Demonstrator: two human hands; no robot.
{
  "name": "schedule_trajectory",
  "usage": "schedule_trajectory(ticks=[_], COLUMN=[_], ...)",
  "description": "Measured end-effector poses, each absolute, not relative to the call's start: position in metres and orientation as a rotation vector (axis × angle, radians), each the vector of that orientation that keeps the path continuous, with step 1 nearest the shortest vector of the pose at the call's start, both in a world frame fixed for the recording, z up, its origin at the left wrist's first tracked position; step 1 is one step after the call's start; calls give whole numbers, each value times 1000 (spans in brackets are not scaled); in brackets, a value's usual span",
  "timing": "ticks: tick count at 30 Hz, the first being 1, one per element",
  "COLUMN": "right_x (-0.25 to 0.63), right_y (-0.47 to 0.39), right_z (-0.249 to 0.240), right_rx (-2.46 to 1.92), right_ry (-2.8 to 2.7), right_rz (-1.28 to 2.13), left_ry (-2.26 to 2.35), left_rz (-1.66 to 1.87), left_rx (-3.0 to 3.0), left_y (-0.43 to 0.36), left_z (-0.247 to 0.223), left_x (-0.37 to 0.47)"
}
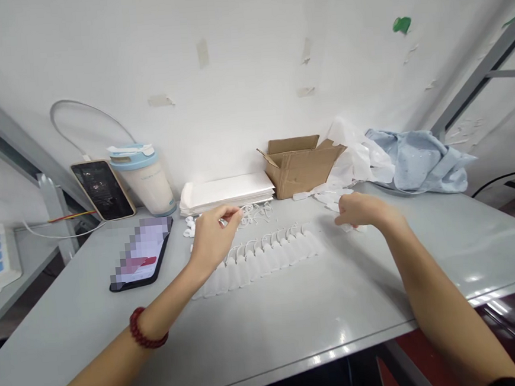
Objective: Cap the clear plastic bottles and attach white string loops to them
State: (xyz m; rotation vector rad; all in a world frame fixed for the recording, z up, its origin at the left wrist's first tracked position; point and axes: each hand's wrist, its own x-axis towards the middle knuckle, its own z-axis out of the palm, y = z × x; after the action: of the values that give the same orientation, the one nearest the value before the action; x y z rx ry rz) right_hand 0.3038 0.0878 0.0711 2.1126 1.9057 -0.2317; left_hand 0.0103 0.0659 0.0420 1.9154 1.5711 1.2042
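Loose white pieces (327,197) lie on the bench (294,318) just beyond our right hand (357,210), the nearer one; white cords (259,213) lie beside our left hand (213,237); both hands' fingers look narrow, holding what we cannot tell

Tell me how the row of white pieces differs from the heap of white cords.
The row of white pieces is lined up side by side; the heap of white cords is tangled. The pieces have broad bodies; the cords are thin. The row lies in front of the heap. Both rest on the grey table.
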Motion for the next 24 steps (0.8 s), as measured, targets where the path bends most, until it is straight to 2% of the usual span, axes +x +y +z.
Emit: schedule_trajectory(ticks=[3, 7, 9, 13, 17, 24], right_x=[291, 263, 249, 229, 217, 212], right_y=[86, 78, 71, 55, 46, 43], right_z=[67, 58, 53, 44, 36, 33], right_rx=[2221, 2278, 2168, 1660, 1366, 1297], right_ry=[2116, 2559, 2881, 3409, 3573, 3617], right_rz=[69, 204, 189, 180, 172, 176], left_ry=[1600, 1579, 1542, 1433, 1359, 1307], left_rz=[1219, 1263, 1270, 1274, 1292, 1285], left_rx=[1822, 1664, 1611, 1572, 1576, 1600], left_y=[49, 36, 32, 21, 9, 5], left_z=[34, 32, 36, 43, 47, 46], left_x=[-3, -14, -14, -7, 0, 8])
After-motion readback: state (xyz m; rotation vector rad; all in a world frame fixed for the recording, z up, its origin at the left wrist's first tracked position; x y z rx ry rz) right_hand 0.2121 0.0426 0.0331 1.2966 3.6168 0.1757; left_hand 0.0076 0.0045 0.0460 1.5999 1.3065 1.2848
